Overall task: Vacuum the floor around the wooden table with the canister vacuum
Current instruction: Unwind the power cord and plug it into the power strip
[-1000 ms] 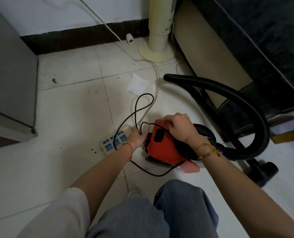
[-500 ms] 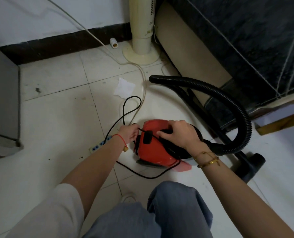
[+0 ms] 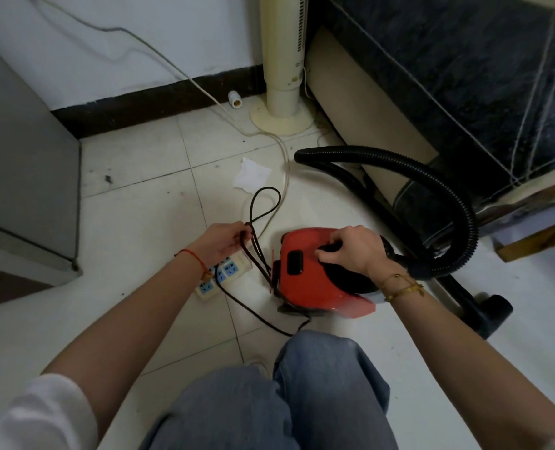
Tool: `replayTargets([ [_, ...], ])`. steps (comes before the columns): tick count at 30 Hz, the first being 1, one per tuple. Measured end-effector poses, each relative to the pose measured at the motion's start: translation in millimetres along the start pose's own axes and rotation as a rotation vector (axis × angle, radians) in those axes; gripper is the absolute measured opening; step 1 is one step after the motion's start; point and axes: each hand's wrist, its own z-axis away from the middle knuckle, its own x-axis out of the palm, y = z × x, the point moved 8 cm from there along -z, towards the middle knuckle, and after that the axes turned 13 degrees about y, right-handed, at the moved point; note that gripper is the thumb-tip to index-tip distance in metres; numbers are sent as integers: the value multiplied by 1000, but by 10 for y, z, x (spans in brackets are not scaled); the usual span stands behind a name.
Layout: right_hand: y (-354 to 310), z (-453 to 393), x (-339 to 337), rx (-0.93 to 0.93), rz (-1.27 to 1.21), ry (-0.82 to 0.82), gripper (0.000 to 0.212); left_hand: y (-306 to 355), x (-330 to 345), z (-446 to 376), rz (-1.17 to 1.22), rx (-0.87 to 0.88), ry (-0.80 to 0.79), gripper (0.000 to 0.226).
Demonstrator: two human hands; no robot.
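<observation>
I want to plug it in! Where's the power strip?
The power strip lies on the floor tiles under the left hand, just left of the red vacuum.

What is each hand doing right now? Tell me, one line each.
Left hand: closed, gripping the vacuum's black power cord.
Right hand: closed round the black handle on top of the red canister vacuum.

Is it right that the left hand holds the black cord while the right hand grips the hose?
Not quite. In the head view the left hand holds the black cord, but the right hand grips the red vacuum's handle, not the hose.
</observation>
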Motion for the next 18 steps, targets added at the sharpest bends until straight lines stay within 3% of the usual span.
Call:
replayTargets([
  [5,29,16,-109,52,-22,67,49,172,-86,-11,167,33,108,17],
  [10,109,45,-181,95,-55,137,49,281,-467,-119,181,86,328,23],
  [14,62,13,-161,96,-54,153,49,126,-845,-197,-96,80,471,21],
  [18,-11,14,-77,64,-14,108,46,7,-913,-231,-496,258,406,19],
])
